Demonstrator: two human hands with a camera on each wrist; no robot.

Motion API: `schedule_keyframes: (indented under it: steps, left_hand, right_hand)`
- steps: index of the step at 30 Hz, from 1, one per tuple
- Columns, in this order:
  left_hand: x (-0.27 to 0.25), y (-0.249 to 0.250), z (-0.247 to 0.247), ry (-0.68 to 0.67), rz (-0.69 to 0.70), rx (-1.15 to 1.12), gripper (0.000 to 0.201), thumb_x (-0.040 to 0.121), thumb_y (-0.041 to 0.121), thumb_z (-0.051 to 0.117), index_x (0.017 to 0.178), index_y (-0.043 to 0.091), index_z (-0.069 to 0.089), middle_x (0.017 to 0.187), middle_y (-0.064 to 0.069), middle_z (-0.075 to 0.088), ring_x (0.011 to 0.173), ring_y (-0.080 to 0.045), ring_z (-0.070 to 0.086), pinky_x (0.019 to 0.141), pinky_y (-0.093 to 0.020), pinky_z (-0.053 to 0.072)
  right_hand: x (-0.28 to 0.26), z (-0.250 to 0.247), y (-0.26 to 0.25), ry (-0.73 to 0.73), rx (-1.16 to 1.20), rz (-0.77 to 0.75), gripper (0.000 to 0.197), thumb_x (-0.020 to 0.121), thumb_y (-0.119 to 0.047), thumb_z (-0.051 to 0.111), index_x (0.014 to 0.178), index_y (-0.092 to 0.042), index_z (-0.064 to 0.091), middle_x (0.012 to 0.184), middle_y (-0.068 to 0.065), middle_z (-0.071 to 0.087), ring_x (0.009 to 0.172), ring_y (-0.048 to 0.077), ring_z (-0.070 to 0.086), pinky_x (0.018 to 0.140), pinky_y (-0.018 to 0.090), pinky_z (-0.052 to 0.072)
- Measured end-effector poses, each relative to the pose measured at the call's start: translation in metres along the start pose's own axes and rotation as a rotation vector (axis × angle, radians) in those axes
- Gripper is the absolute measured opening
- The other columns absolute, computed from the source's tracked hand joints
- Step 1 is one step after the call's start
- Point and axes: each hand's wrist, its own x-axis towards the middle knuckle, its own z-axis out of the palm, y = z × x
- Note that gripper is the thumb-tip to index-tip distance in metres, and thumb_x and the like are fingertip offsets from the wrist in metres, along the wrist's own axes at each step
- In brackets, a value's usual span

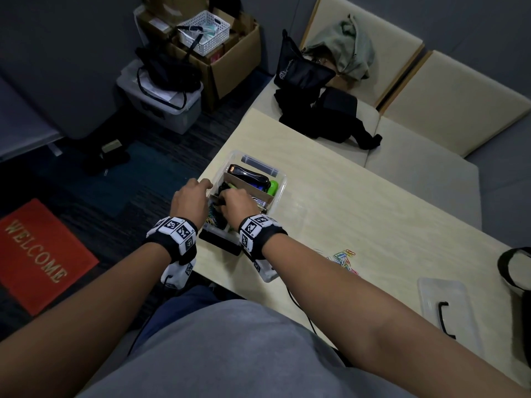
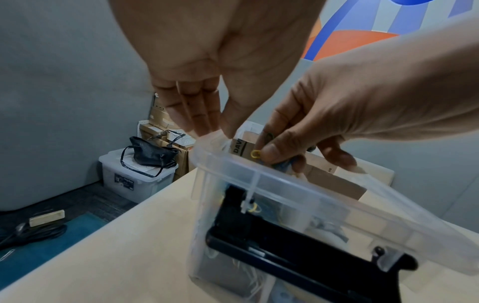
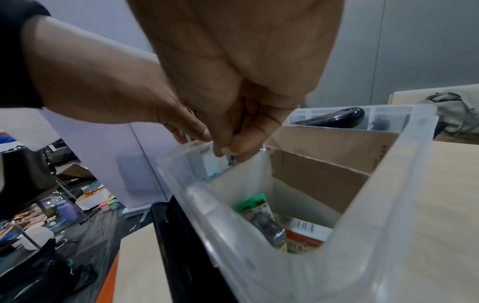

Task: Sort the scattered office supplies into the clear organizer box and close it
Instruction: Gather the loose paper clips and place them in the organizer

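Note:
The clear organizer box (image 1: 280, 179) stands open on the pale table (image 1: 359, 208), split by cardboard dividers (image 3: 324, 178). It holds a black stapler (image 1: 248, 174), a green marker (image 1: 273, 187) and coloured paper clips (image 1: 214, 219) in the near-left compartment. My left hand (image 1: 192, 198) holds the box's left corner rim (image 2: 207, 141) between thumb and straight fingers. My right hand (image 1: 236, 203) reaches into the box and pinches a few clips, a yellow clip (image 2: 255, 153) and a blue clip (image 3: 231, 159) showing at its fingertips (image 3: 228, 148). More loose clips (image 1: 343, 258) lie on the table beside my right forearm.
The clear lid (image 1: 448, 311) with a black handle lies at the table's near right. A black bag (image 1: 514, 271) sits at the right edge. The box stands close to the table's left edge, above the floor and a red mat (image 1: 40, 254). Bags lie on the sofa (image 1: 321, 110) behind.

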Motion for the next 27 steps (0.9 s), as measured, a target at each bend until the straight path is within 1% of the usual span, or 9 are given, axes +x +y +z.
schedule_keyframes:
  steps: [2,6,8,10,12,16,20,23,27]
  left_hand:
    - [0.0,-0.001,0.001,0.006,-0.002,-0.008,0.034,0.087,0.002,0.06,0.119,0.012,0.059,0.108,-0.018,0.056,0.085,-0.039,0.06,0.076,-0.045,0.047]
    - [-0.001,0.0,0.002,0.018,-0.003,-0.005,0.033,0.088,0.002,0.06,0.119,0.012,0.06,0.107,-0.017,0.056,0.085,-0.039,0.06,0.075,-0.046,0.049]
    - [-0.002,0.0,0.002,0.018,-0.001,0.026,0.035,0.088,0.002,0.06,0.121,0.013,0.059,0.108,-0.016,0.057,0.087,-0.038,0.06,0.078,-0.045,0.045]
    - [-0.003,0.002,0.002,0.021,0.002,0.066,0.036,0.088,0.003,0.059,0.122,0.014,0.058,0.11,-0.016,0.057,0.092,-0.036,0.059,0.082,-0.044,0.041]
    - [-0.003,0.006,0.003,0.034,-0.01,0.106,0.036,0.088,0.003,0.059,0.122,0.014,0.057,0.111,-0.016,0.057,0.097,-0.035,0.058,0.084,-0.045,0.039]
    - [-0.005,0.022,0.01,0.082,-0.004,0.122,0.04,0.084,0.003,0.059,0.123,0.014,0.057,0.113,-0.015,0.054,0.105,-0.034,0.051,0.089,-0.045,0.036]
    - [-0.005,0.046,0.017,0.091,0.065,0.101,0.039,0.081,0.004,0.059,0.119,0.011,0.059,0.112,-0.016,0.054,0.106,-0.036,0.049,0.091,-0.045,0.034]
    - [-0.005,0.069,0.022,0.081,0.137,0.081,0.035,0.082,0.007,0.058,0.116,0.013,0.059,0.112,-0.014,0.055,0.106,-0.035,0.05,0.091,-0.044,0.035]
    - [-0.011,0.106,0.032,0.082,0.304,0.093,0.034,0.08,0.008,0.062,0.114,0.015,0.062,0.102,-0.013,0.056,0.094,-0.036,0.053,0.083,-0.045,0.037]
  right_hand:
    - [0.001,0.0,0.0,0.015,0.023,-0.005,0.017,0.088,-0.003,0.059,0.102,-0.004,0.069,0.114,0.022,0.065,0.101,0.037,0.063,0.074,0.04,0.051]
    - [-0.004,0.001,0.005,0.022,0.098,-0.035,0.023,0.09,-0.005,0.058,0.109,-0.008,0.07,0.115,0.019,0.068,0.118,0.033,0.057,0.083,0.04,0.052]
    - [-0.009,-0.001,0.009,0.078,0.182,-0.037,0.024,0.092,-0.01,0.059,0.114,-0.012,0.07,0.113,0.014,0.07,0.113,0.031,0.06,0.087,0.042,0.053]
    - [-0.013,-0.004,0.014,0.16,0.257,-0.027,0.023,0.093,-0.014,0.059,0.112,-0.012,0.071,0.108,0.01,0.072,0.098,0.027,0.066,0.084,0.041,0.055]
    - [-0.016,-0.007,0.021,0.231,0.29,-0.025,0.022,0.094,-0.017,0.057,0.109,-0.012,0.072,0.104,0.007,0.073,0.09,0.021,0.067,0.081,0.039,0.056]
    - [-0.025,-0.012,0.042,0.281,0.27,-0.004,0.021,0.094,-0.023,0.053,0.108,-0.017,0.068,0.104,0.003,0.063,0.093,0.02,0.061,0.078,0.037,0.053]
    - [-0.037,-0.014,0.066,0.314,0.261,0.003,0.028,0.091,-0.02,0.055,0.117,-0.015,0.061,0.114,0.005,0.053,0.107,0.022,0.054,0.085,0.038,0.051]
    - [-0.051,-0.016,0.091,0.346,0.245,0.029,0.032,0.091,-0.017,0.055,0.122,-0.012,0.059,0.116,0.007,0.05,0.111,0.024,0.049,0.089,0.036,0.048]
    - [-0.076,-0.016,0.132,0.349,0.196,0.12,0.033,0.093,-0.017,0.053,0.125,-0.012,0.059,0.12,0.008,0.05,0.114,0.025,0.049,0.092,0.036,0.047]
